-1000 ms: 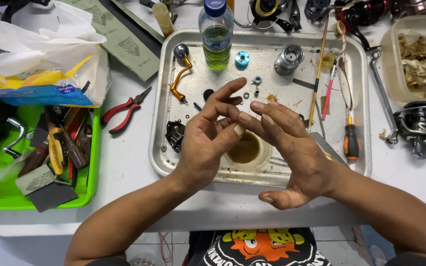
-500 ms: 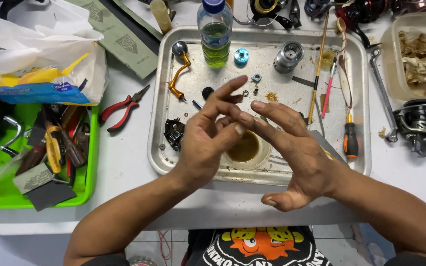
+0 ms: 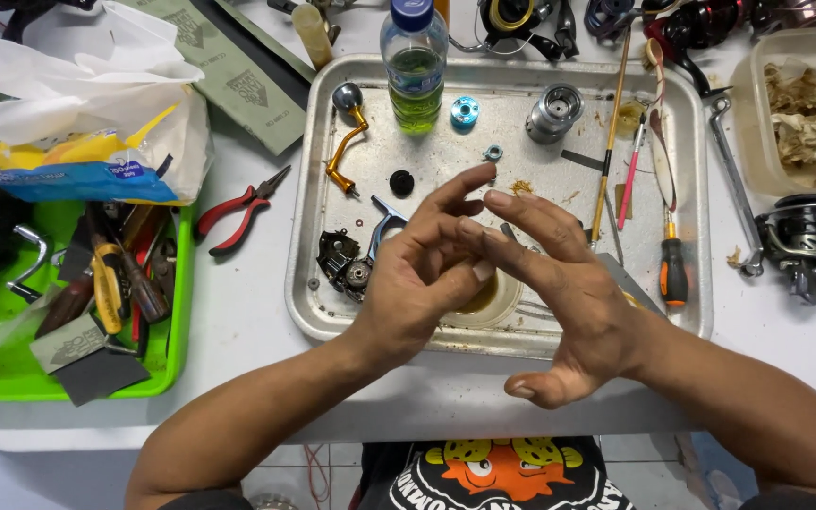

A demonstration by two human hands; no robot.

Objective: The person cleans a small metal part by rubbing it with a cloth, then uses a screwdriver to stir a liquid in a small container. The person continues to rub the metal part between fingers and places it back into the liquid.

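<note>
Fingers of the left hand [image 3: 422, 283] meet those of the right hand [image 3: 569, 293] above the metal tray [image 3: 691, 326], pinched as if on some tiny part; what they grip, if anything, I cannot tell. Just beneath sits a small cup [image 3: 488, 300] of yellowish liquid, likely kept close for dipping. Reel body [image 3: 349, 264], gold handle [image 3: 344, 151], spool [image 3: 554, 113] and screwdriver [image 3: 672, 269] lie spread on the tray, which keeps loose bits from rolling away.

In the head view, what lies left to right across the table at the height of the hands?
Green tray of tools → red-handled pliers → black reel body → left hand → right hand → orange-and-black screwdriver → dark fishing reel.
</note>
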